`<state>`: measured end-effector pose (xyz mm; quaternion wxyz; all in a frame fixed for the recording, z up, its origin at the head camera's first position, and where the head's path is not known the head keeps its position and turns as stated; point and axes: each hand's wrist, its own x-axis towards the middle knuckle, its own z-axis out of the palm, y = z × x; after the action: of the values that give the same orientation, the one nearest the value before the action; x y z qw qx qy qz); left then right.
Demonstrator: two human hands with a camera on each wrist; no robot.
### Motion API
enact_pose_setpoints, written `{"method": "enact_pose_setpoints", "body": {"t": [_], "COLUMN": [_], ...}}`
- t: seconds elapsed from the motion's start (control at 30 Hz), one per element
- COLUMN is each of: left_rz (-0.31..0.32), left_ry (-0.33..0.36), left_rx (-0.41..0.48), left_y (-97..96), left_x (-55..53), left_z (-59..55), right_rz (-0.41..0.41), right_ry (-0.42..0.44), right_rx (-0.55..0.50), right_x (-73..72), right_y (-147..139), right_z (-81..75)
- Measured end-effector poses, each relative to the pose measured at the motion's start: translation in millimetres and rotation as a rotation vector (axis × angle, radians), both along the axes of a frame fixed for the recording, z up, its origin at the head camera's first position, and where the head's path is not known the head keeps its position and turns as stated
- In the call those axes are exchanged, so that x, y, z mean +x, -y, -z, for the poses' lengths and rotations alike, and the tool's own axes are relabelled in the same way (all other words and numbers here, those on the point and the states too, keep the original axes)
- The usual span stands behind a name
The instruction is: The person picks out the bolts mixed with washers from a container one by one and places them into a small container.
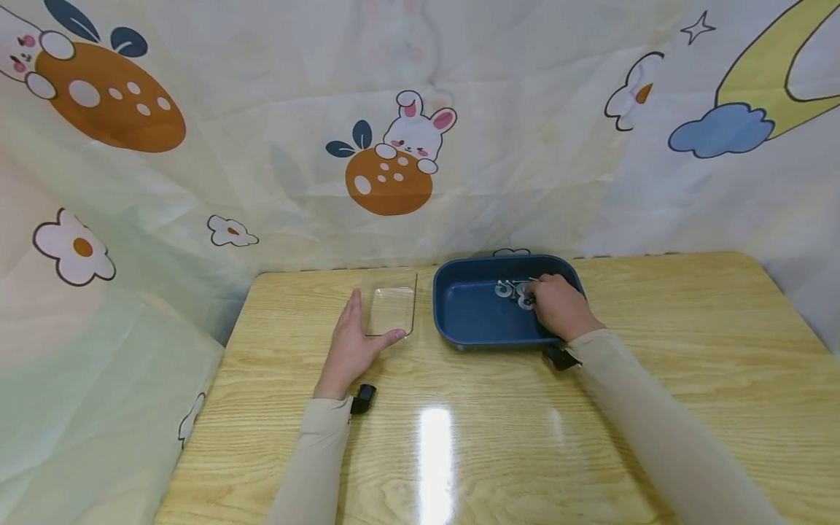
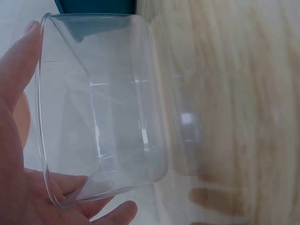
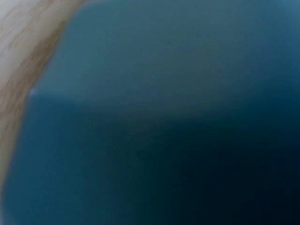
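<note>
A clear, see-through plastic box (image 1: 391,310) sits on the table, its open mouth turned toward the palm in the left wrist view. My left hand (image 1: 351,350) holds it, fingers along its left side and thumb at its near right corner. To the right is a dark blue tray (image 1: 469,340) with several metal washers (image 1: 504,289) and thin screw-like pieces inside. My right hand (image 1: 561,305) reaches over the tray's right end, bent fingertips down among the metal pieces. Whether they pinch one is hidden. Only the blurred blue tray wall (image 3: 140,61) fills the right wrist view.
The wooden table (image 1: 485,452) runs beneath both containers, with a bright light reflection near its front. Behind and to the left hangs a patterned cloth (image 1: 289,160) with bunnies and flowers. Each wrist wears a small black camera (image 1: 364,398).
</note>
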<state>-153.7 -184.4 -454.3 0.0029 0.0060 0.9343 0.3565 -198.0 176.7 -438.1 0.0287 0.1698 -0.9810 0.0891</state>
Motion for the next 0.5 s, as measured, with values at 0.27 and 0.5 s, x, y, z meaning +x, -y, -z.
{"method": "enact_pose_setpoints", "body": {"t": [0.27,0.5], "left_rz": [-0.007,-0.007], "left_ry": [0.008,0.009], "left_rx": [0.014,0.020], "left_y": [-0.2,-0.1], "left_x": [-0.3,-0.2], "left_z": [0.8,1.4], "right_rz": [0.048,0.040], "right_ry": [0.042,0.044], "right_rx": [0.003,0.010], "right_x": [-4.4,-5.3], "right_y": [0.2,1.0], "right_z": [4.2,2.7]}}
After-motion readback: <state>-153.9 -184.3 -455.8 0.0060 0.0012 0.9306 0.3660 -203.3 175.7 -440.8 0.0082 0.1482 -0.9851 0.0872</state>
